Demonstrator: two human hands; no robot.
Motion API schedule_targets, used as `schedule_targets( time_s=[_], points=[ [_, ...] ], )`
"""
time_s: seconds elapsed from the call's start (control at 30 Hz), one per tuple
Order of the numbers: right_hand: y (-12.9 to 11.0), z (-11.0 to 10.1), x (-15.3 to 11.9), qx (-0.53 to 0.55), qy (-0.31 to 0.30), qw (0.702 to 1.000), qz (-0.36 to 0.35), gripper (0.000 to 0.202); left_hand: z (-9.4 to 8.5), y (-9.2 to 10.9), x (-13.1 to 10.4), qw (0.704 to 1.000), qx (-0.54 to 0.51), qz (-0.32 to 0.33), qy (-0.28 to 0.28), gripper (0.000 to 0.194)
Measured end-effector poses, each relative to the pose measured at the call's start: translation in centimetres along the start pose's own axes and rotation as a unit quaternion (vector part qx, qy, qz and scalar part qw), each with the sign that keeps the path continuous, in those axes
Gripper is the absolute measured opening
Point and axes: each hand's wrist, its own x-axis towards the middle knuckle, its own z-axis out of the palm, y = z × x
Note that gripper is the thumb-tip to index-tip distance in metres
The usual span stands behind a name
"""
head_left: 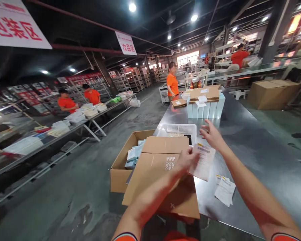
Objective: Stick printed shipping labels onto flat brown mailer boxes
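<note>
My left hand [187, 160] pinches the left edge of a shipping label [204, 160], a white sheet with a yellow mark and a barcode. Just beyond the label's upper right corner, my right hand [212, 134] is raised with its fingers apart and nothing in them. Below my left forearm lies a flattened cardboard box [163, 167] with white printing, over the table's front left edge. More labels [225, 190] rest on the metal table [253, 160] beneath my right forearm.
An open carton [120, 179] holding light blue boxes [132, 154] stands left of the table. A white basket [177, 129] with a dark object sits ahead. Farther back, light blue boxes [205, 110] carry stacked cardboard [204, 93]. A co-worker [172, 83] stands by the table's far left.
</note>
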Motion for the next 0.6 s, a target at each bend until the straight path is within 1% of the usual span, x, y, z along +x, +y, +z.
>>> schedule_targets(
  time_s=[0.03,0.07,0.13,0.17,0.23,0.3,0.33,0.4,0.5,0.6],
  points=[
    [0.6,0.3,0.5,-0.009,-0.024,0.999,0.02,0.061,-0.8,0.7,-0.4,0.999,-0.025,-0.003,0.025,0.034],
    [1.0,0.4,0.3,-0.019,-0.033,0.999,0.033,0.062,-1.8,1.4,-0.9,0.997,-0.048,0.0,0.055,0.04],
    [1.5,0.9,-1.3,-0.049,-0.061,0.996,0.043,0.055,-3.7,2.7,-1.8,0.99,-0.08,0.021,0.116,0.049],
    [1.6,1.3,-2.4,-0.07,-0.086,0.993,0.039,0.051,-4.6,3.3,-2.3,0.985,-0.09,0.036,0.142,0.051],
    [1.2,2.6,-4.5,-0.098,-0.16,0.982,0.03,0.05,-6.1,4.4,-3.2,0.974,-0.104,0.065,0.189,0.055],
    [0.6,4.3,-6.1,-0.085,-0.237,0.967,0.033,0.055,-7.1,5.3,-4.1,0.964,-0.111,0.083,0.225,0.057],
    [0.2,5.2,-6.7,-0.07,-0.261,0.962,0.036,0.056,-7.5,5.6,-4.6,0.961,-0.111,0.087,0.238,0.057],
    [-0.8,6.8,-7.7,-0.037,-0.284,0.957,0.042,0.057,-8.3,6.2,-5.9,0.956,-0.11,0.086,0.259,0.058],
    [-2.3,8.6,-8.5,-0.002,-0.294,0.955,0.041,0.053,-10.4,6.5,-9.2,0.941,-0.118,0.092,0.302,0.06],
    [-3.7,10.1,-9.2,0.055,-0.304,0.95,0.031,0.046,-13.3,5.8,-14.2,0.921,-0.117,0.085,0.362,0.061]
  ],
)
